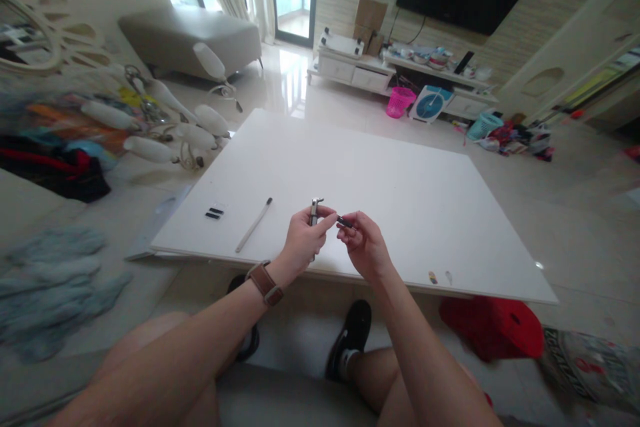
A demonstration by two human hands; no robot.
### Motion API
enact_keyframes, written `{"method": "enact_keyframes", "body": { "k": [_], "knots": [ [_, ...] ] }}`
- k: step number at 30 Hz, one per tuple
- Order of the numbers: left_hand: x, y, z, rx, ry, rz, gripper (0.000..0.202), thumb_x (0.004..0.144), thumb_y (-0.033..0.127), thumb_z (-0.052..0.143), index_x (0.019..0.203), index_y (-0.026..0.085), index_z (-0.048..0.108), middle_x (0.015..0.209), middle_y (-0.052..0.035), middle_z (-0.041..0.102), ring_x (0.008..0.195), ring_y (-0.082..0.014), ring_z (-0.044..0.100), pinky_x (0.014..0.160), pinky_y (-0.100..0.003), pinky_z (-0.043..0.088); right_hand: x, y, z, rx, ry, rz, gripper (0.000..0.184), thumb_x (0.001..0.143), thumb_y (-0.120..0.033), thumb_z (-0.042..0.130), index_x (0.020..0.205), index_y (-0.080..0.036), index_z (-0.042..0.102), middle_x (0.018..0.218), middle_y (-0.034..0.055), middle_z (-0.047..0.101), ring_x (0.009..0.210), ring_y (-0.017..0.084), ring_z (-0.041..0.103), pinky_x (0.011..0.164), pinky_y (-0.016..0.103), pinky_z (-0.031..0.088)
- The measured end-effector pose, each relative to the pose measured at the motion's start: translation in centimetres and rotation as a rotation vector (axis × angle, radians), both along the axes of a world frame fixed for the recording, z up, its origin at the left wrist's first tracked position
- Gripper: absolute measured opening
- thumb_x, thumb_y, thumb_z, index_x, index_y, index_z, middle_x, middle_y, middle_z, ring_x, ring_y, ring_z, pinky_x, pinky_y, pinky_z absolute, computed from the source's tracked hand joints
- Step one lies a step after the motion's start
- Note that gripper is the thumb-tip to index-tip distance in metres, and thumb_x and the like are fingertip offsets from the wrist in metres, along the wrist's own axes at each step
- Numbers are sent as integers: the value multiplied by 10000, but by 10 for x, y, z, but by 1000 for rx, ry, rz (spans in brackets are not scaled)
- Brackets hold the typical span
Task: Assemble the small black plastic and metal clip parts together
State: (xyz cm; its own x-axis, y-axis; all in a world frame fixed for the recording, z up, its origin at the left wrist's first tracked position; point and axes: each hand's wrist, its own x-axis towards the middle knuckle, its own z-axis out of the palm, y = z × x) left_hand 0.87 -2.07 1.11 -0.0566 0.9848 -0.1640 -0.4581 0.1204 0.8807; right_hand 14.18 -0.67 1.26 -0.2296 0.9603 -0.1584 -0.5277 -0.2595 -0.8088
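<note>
My left hand (306, 235) is closed around a small silver metal tool (315, 210) with a short lever-like piece sticking out at its top. The tool stands roughly upright, and its exact kind is unclear. My right hand (364, 240) pinches a small dark, narrow piece (345, 221), whose left end meets my left fingertips. Both hands are just above the near edge of the white table (370, 173). Left of them lies a thin pale stick with a dark tip (254, 225). Farther left are two small black strips (215, 213).
A small yellow and dark piece (433, 277) and a small clear piece (449, 277) lie near the table's front right edge. Lamp arms with white shades (195, 135) stand close to its left side. Below the right edge sits a red stool-like object (493, 328).
</note>
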Motion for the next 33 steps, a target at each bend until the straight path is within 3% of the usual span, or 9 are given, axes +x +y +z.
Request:
{"method": "enact_keyframes", "body": {
  "k": [6,13,20,29,33],
  "knots": [
    [1,-1,4,-3,-99,88,334,680,344,814,822,152,581,542,88,502,296,0,320,283,-154,168,-2,-2,0,18,55,-3,160,698,-226,810,839,-187,744,817,20,750,728,119,689,693,207,552],
    [1,-1,0,-4,-83,89,344,656,349,828,816,155,594,524,90,503,294,-6,338,284,-154,191,-5,-2,-5,-31,75,-41,168,723,-307,817,816,-207,718,791,15,732,718,132,676,640,228,547],
    [0,-1,-2,3,-7,68,362,651,399,823,826,144,636,537,50,571,312,-12,349,297,-153,192,-6,-4,-2,-34,141,52,217,717,-356,827,845,-215,723,884,15,738,802,112,663,688,188,543],
    [-5,0,1,21,168,62,335,676,413,803,836,144,685,510,70,490,328,-32,365,303,-173,212,-3,-4,-3,-27,96,66,199,734,-342,806,863,-218,721,933,32,744,849,144,674,717,226,539],
    [-6,-2,6,78,81,57,320,746,444,721,876,158,661,538,74,474,321,-26,345,310,-173,193,-1,-1,-4,-90,115,3,233,747,-391,790,896,-227,720,958,27,746,876,146,680,701,221,537]
  ]
}}
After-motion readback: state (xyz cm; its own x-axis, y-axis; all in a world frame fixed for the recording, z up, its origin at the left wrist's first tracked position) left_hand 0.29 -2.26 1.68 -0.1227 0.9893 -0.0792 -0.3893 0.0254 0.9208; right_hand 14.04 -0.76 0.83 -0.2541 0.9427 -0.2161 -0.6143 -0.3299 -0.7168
